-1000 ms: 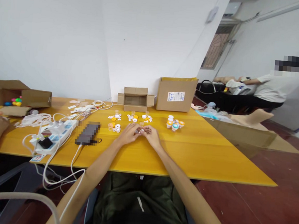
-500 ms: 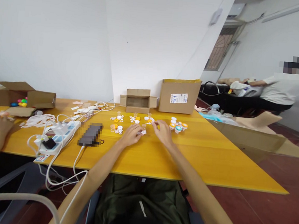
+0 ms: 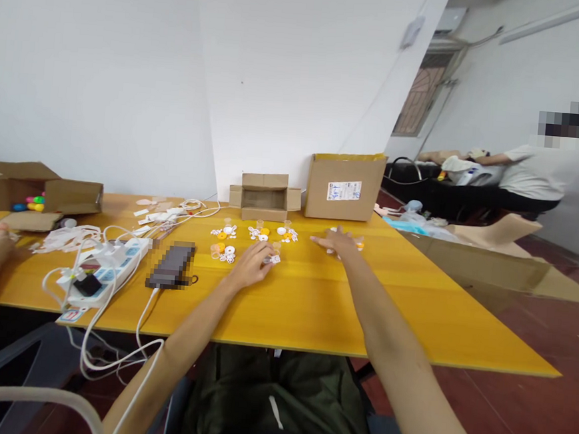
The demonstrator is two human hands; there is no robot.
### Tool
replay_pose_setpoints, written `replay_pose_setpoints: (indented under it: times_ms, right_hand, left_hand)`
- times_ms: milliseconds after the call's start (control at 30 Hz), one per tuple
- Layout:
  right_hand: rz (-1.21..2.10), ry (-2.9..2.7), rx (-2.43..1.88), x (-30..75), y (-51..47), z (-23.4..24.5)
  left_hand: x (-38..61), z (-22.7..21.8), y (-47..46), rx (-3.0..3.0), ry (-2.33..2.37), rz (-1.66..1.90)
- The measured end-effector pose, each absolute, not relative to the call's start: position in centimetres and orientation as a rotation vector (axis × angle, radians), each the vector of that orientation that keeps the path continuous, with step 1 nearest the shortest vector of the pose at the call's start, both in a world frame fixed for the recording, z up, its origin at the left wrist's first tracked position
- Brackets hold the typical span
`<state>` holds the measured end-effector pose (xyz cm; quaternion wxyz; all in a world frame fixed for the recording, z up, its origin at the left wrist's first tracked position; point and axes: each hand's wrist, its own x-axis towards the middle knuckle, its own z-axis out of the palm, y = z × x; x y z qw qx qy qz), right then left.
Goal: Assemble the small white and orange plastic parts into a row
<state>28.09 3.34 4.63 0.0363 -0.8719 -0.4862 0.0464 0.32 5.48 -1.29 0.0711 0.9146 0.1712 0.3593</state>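
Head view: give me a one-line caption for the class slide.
Left hand at small white parts, right hand spread over orange and white pieces, on a yellow table.

A yellow wood-grain table point(image 3: 412, 313) carries everything here. Along its far side stand a small open cardboard box point(image 3: 264, 214) and, just beside it, a taller closed carton point(image 3: 322, 186) with a label. In front lie loose groups of white and orange plastic pieces point(image 3: 222, 236) with small clear cups point(image 3: 215, 251); another group point(image 3: 361, 245), farther right, is mostly hidden. To the left rest a dark phone point(image 3: 172, 264), a white power strip point(image 3: 133, 253), tangled white cables point(image 3: 193, 205) and a wide open box point(image 3: 73, 196).
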Motion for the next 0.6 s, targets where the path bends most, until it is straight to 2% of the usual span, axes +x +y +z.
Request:
replay_pose_setpoints:
  times_ms: [100, 600]
  right_hand:
    - [0.213, -1.447, -2.748, 27.7, 2.4, 5.0]
    - [0.048, -1.615, -2.636, 29.0, -2.1, 3.6]
  left_hand:
    - [0.3, -1.2, 5.4, 2.75, 0.526, 1.071]
    - [0.4, -0.9, 5.2, 2.759, 0.568, 1.002]
